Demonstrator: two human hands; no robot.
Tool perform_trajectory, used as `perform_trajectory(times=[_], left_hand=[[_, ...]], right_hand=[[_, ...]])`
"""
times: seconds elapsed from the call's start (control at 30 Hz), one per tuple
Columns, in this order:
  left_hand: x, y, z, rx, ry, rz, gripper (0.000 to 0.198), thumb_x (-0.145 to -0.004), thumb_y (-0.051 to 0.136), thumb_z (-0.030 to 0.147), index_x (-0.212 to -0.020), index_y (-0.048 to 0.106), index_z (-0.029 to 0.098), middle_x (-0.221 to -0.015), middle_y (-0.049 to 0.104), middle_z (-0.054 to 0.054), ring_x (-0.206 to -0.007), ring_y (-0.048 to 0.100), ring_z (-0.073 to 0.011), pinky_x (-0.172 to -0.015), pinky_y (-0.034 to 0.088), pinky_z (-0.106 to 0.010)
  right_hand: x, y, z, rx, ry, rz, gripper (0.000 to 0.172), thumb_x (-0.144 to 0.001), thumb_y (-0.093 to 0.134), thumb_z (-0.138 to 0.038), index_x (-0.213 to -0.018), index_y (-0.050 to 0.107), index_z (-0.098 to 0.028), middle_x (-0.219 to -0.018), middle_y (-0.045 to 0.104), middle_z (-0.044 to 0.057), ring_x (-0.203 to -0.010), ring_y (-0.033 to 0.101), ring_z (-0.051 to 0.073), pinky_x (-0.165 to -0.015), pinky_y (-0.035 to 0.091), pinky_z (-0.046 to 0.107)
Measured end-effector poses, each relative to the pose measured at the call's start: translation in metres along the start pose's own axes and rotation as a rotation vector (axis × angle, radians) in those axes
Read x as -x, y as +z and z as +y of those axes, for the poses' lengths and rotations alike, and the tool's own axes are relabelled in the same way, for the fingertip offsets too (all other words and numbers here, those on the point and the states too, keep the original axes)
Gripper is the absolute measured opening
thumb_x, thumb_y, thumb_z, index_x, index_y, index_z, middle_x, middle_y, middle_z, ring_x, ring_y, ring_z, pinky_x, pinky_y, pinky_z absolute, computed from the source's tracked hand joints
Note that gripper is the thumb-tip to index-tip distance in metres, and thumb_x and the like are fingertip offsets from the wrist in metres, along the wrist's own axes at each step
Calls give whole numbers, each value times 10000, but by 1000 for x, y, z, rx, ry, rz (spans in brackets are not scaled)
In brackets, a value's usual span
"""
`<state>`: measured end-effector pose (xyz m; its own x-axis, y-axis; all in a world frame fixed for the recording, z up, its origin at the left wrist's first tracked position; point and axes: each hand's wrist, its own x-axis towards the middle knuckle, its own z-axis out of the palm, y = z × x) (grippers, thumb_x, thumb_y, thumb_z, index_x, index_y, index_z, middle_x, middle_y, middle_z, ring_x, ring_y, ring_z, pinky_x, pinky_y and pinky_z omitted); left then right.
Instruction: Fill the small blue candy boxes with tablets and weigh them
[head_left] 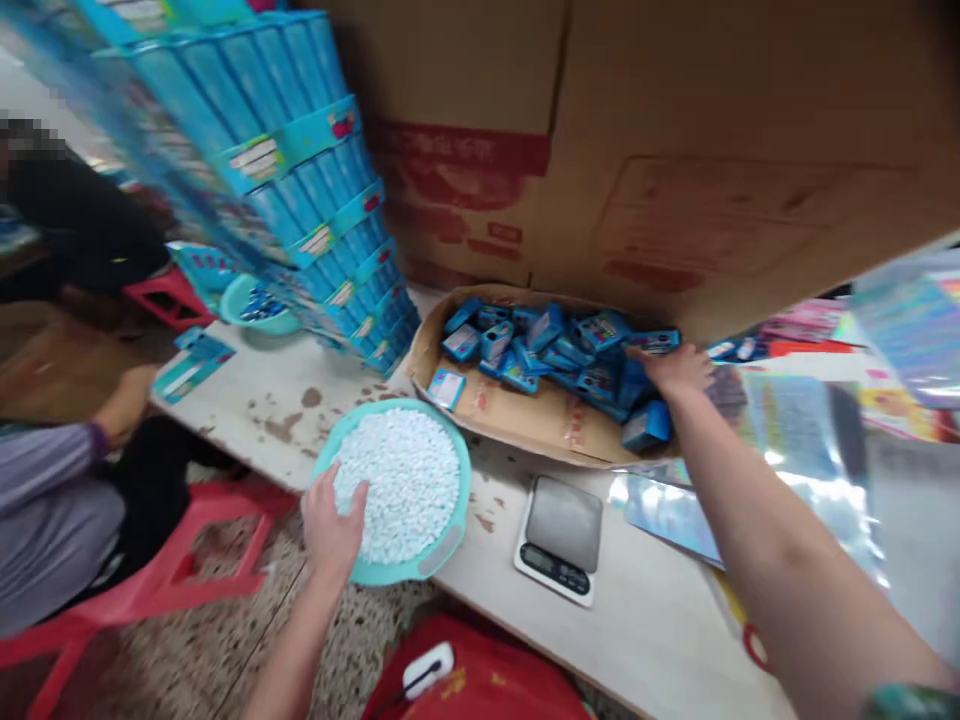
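Observation:
A teal basin [448,545] full of small white pellets [405,475] stands at the near edge of a pale table [645,610]. My left hand [330,525] rests on the basin's near left rim, fingers bent into the pellets. My right hand [679,368] reaches far out over a flat cardboard tray [525,420] heaped with small blue boxes [555,350], its fingers closed around one of them. A small digital scale [561,535] lies between the basin and my right arm.
A tall leaning stack of blue packs [300,190] stands at the back left, large cardboard cartons [637,140] behind. Shiny foil sheets [795,450] cover the right of the table. Another person [67,470] sits left on a red stool [187,560]. A second teal bowl [255,305] is farther back.

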<state>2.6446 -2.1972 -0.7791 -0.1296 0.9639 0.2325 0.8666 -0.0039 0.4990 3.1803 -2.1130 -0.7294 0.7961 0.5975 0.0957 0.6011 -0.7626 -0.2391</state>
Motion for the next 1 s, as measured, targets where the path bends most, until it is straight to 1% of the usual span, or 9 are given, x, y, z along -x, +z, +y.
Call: perform_trajectory(times=[0.03, 0.1, 0.23, 0.37, 0.47, 0.63, 0.8, 0.9, 1.0], left_hand=[[-3, 5, -7, -32, 24, 7, 576, -859, 486, 525, -1269, 518, 122, -1200, 573, -191, -1161, 504, -332, -995, 407, -517], [-11, 17, -14, -52, 92, -7, 610, -860, 501, 520, -1315, 474, 114, -1242, 543, -193, -1198, 473, -322, -1023, 383, -498], [-36, 42, -5, -85, 141, -69, 665, -840, 517, 559, -1356, 450, 145, -1317, 497, -182, -1252, 433, -324, -1055, 334, -497], [-46, 55, 12, -145, 149, -198, 630, -832, 500, 592, -1290, 547, 163, -1228, 566, -168, -1168, 494, -329, -1017, 348, -480], [-43, 57, 19, -222, 152, -233, 545, -823, 504, 589, -1179, 642, 200, -1194, 568, -156, -1121, 498, -336, -944, 381, -466], [-39, 56, 19, -274, 205, -234, 418, -833, 509, 509, -1086, 682, 225, -1072, 588, -124, -1035, 497, -324, -818, 399, -416], [-39, 57, 5, -204, 325, -271, 322, -867, 469, 391, -1003, 698, 211, -1026, 604, -117, -965, 515, -287, -825, 390, -380], [-40, 59, -7, -157, 383, -313, 298, -867, 463, 346, -999, 695, 214, -1022, 608, -122, -960, 528, -281, -790, 397, -357], [-44, 61, -16, -55, 349, -361, 300, -872, 450, 342, -992, 695, 216, -1013, 621, -121, -942, 555, -272, -740, 402, -339]], right_hand=[[5, 7, -4, 19, 4, -10, 864, -694, 655, -629, -1290, 424, -47, -1301, 437, 358, -1251, 392, 467, -928, 346, 584], [17, 19, -12, 39, -25, -91, 915, -633, 722, -605, -1290, 420, -43, -1230, 512, 343, -1184, 471, 448, -885, 394, 521], [51, 23, -22, -50, -181, -325, 859, -574, 756, -593, -1205, 495, -71, -1028, 640, 231, -953, 608, 369, -763, 460, 439], [109, 1, -25, -491, -286, -353, 642, -573, 755, -567, -1041, 569, -169, -874, 655, 58, -796, 615, 242, -736, 491, 379], [162, -22, -27, -807, -300, -447, 557, -579, 787, -519, -972, 547, -205, -827, 644, 8, -759, 611, 200, -733, 506, 347], [250, -45, -22, -1096, -127, -537, 570, -584, 826, -420, -1052, 552, -245, -944, 678, 18, -847, 644, 219, -804, 527, 370], [331, -47, -4, -1361, 364, -764, 475, -616, 787, -498, -963, 593, -237, -908, 709, 59, -792, 679, 266, -722, 556, 451], [358, -40, -2, -1437, 461, -718, 510, -628, 765, -542, -1014, 600, -251, -978, 707, 75, -866, 675, 280, -751, 553, 451], [370, -27, -11, -1470, 524, -665, 488, -671, 724, -558, -1038, 602, -261, -987, 697, 62, -844, 667, 254, -728, 552, 412]])
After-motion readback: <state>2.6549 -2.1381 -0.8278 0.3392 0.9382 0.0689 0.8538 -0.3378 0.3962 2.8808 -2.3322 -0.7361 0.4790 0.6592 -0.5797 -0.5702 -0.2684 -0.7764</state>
